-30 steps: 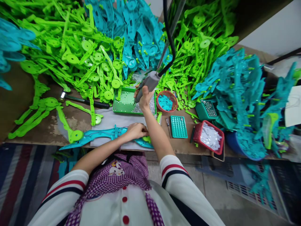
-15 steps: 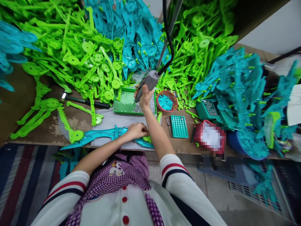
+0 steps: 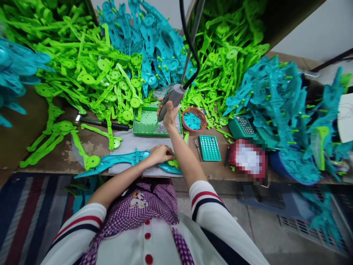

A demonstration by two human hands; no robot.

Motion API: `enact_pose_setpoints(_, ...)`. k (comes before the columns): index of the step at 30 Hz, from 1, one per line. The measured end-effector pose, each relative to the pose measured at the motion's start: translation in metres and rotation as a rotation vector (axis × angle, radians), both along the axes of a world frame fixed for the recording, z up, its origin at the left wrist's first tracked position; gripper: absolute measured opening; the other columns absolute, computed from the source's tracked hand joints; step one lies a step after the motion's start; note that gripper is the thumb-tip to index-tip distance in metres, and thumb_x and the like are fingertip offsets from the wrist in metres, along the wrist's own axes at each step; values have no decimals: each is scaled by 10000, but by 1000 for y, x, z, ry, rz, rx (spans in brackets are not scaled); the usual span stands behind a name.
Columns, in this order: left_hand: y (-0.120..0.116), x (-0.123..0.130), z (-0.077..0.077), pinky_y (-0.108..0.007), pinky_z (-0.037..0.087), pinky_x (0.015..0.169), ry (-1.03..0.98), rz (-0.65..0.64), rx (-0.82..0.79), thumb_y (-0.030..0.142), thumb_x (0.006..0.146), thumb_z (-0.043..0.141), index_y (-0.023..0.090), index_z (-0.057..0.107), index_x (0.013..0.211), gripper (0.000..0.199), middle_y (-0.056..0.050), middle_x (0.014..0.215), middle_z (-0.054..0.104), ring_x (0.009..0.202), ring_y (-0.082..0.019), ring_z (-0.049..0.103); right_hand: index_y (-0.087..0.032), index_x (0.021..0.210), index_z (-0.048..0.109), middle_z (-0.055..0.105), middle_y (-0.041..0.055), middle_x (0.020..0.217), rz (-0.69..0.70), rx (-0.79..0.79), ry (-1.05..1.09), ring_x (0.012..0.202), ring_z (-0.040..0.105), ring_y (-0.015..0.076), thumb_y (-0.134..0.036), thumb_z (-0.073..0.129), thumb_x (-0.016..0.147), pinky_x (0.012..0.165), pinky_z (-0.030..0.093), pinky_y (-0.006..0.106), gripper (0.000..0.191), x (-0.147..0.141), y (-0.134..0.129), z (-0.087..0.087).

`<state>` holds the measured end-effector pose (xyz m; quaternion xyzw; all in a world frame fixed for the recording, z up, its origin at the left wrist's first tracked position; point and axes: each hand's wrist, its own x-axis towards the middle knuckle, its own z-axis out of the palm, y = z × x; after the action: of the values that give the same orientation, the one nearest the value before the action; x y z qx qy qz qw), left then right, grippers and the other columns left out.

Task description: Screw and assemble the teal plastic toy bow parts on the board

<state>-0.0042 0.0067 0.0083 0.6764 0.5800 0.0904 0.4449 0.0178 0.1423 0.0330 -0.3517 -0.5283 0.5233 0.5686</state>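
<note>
The blue part (image 3: 117,160) lies along the near edge of the surface (image 3: 211,171), long axis left to right. The left hand (image 3: 160,154) is nearer, on its right portion; whether that grip is clenched cannot be told. The right hand (image 3: 169,118), on the part's far side, grasps the grey power tool (image 3: 176,94).

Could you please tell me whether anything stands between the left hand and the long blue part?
Nothing visible does: the left hand lies right on the blue part. The right forearm passes close by the part's right end.
</note>
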Motion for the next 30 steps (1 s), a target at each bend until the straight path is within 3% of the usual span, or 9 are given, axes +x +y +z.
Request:
enact_pose_setpoints(4,0,-1,-5,-271,473,755,-18,-9,30,405,828,659,240,768,996,260,-16,1033,762,958,-222,689,-222,853,640,476,-43,526,-26,20,37,462,540,107,-906,411,652,415,393,239,749,29,-12,26)
enact_pose_setpoints(7,0,-1,-9,-266,464,740,-25,-5,50,394,825,667,243,772,974,237,-12,1022,763,929,-208,686,-229,784,605,433,-54,492,-17,-3,50,423,506,106,-929,433,604,363,361,226,743,73,-49,42)
enact_pose_setpoints(10,-1,-1,-12,-261,457,728,-34,6,59,386,811,680,250,777,933,206,-3,1001,766,905,-197,681,-230,707,580,413,-57,444,49,-38,46,398,505,125,-935,493,549,320,345,228,728,112,-100,46)
enact_pose_setpoints(14,-1,-1,-12,-263,450,732,-62,16,47,377,795,690,247,777,899,187,-2,977,769,898,-192,676,-222,694,572,427,-53,425,-19,-167,39,429,572,169,-955,545,422,336,398,250,782,127,-144,41)
enact_pose_setpoints(17,-1,-1,-10,-265,447,729,-66,31,44,373,784,699,243,778,880,180,-7,984,767,889,-192,674,-218,715,581,438,-52,422,-69,-203,51,452,600,189,-965,552,358,352,426,262,829,124,-149,35)
enact_pose_setpoints(26,-4,2,-6,-256,433,686,-21,50,62,378,780,695,242,778,861,178,-1,917,769,859,-190,672,-212,686,580,443,-49,402,-81,-211,7,437,603,184,-1000,475,363,356,445,261,858,127,-148,15)
enact_pose_setpoints(30,-7,4,-3,-262,431,693,49,46,82,397,792,686,249,778,875,193,-9,954,763,882,-199,669,-220,675,569,422,-58,399,-81,-205,5,433,597,189,-972,543,338,367,452,276,824,125,-149,11)
